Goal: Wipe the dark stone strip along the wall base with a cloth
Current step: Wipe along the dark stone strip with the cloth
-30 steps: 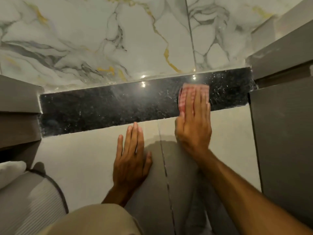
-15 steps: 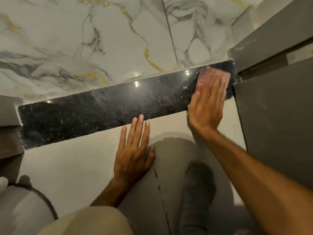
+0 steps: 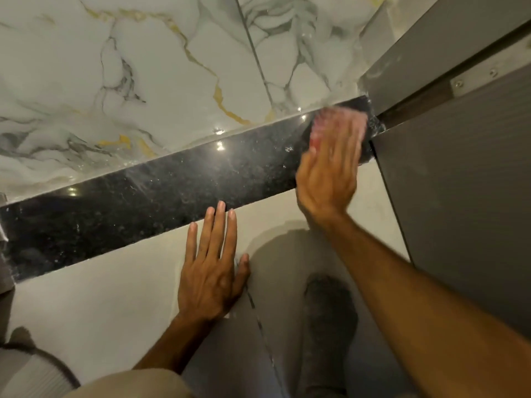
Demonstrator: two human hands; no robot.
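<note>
Cloth (image 3: 330, 124), pink, soft and light, lies flat under my right hand (image 3: 327, 173) at the strip's (image 3: 143, 202) far right end. Fingers spread, pressing, not gripping; blurred. Left hand (image 3: 209, 268) rests open, empty, on the floor.

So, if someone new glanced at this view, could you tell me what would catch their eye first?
Probably the blurred right hand pressing a pink cloth flat onto the right end of the dark stone strip, close to the grey panel. Next comes the left hand, spread flat on the pale floor tile just below the strip. Above it, the white marble wall with gold and grey veins fills the top.
</note>
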